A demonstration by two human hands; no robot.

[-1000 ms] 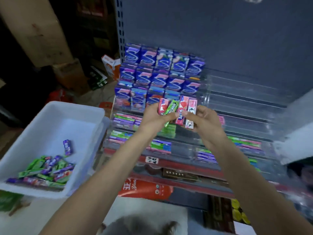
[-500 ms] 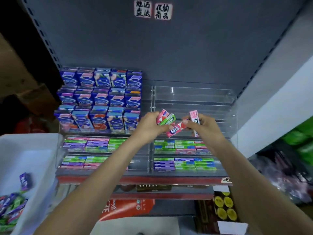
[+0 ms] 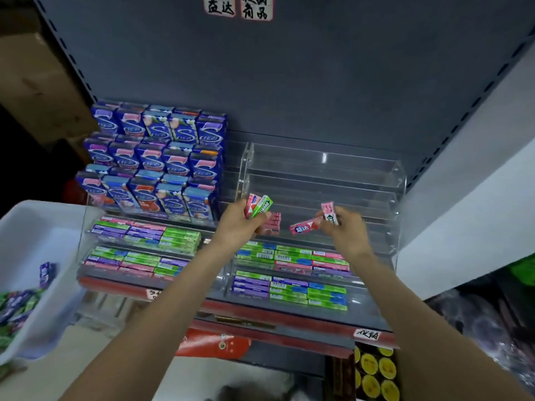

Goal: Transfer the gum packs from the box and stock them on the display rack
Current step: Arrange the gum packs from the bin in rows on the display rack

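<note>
Left hand (image 3: 241,224): a pink gum pack (image 3: 251,204) and a green gum pack (image 3: 262,206) are grasped upright, projecting above the fingers, before the clear display rack (image 3: 318,180).

Right hand (image 3: 346,227): two pink gum packs are pinched; one (image 3: 328,211) stands above the grip, the other (image 3: 304,226) juts out toward the left hand.

A small pink stack (image 3: 272,224) is lodged on the rack's third tier, at its left edge.

White box (image 3: 34,227), at the shelf's left edge: loose gum packs (image 3: 17,305) are held within.
</note>
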